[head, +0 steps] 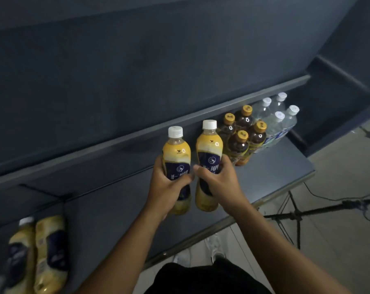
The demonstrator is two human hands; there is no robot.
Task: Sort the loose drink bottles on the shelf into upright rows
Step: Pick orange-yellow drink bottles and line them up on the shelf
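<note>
Lying nearest, at the lower left of the dark blue-grey metal shelf (275, 166), are two yellow plastic drink bottles with dark blue labels (50, 251), side by side and blurred. They look to be on their sides, so I judge them not yet sorted.

Further in, the left hand (169, 187) is wrapped round the label of a yellow white-capped plastic bottle (176, 153). The right hand (220, 181) grips a second yellow bottle (209, 145) of the same kind just beside it. Both are held upright and close together, caps up. Whether their bases touch the shelf I cannot tell, since the hands and the angle hide it.

Just beyond the second yellow bottle stand four dark brown tea bottles with orange caps (239, 145), upright in a tight two-by-two block. Past them, at the far end, are four clear plastic water bottles with white caps (275, 126), also upright in two pairs.

By my judgement the job is well past halfway. Two kinds are already in rows, and the pair in hand looks meant to start a yellow row next to the brown block. The two lying bottles remain to be stood up alongside that pair, and anything further left is out of view
</note>
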